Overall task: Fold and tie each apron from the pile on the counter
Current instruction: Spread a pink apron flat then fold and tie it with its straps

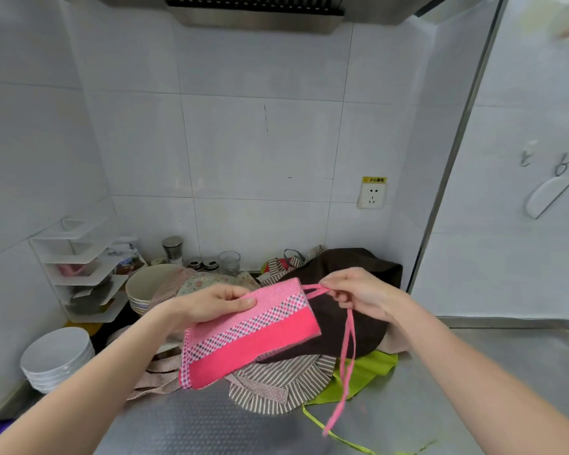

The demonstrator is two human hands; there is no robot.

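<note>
Pink apron [250, 336] is folded into a flat packet and held up in the air over the counter [473, 389], above the pile [309, 356] of unfolded aprons at the back-middle. My left hand [217, 302] grips the packet at its upper long edge, thumb on top and fingers curled under, so the folds stay stacked and do not spring open. My right hand [358, 295] pinches the pink ties [349, 356] just beside the packet's upper right corner, where they leave the fabric; the rest of the ties hangs loose, the ends down near the counter's front edge. Holding them close to the root gives control for wrapping. Judgement: folding is done on this one, tying not yet begun; next, the ties go round the packet. Risk: folds slipping if the left grip loosens. Pile holds a brown, a striped and a green apron at least. Bowls [145, 287] and plates [58, 359] sit along the counter's left edge.
</note>
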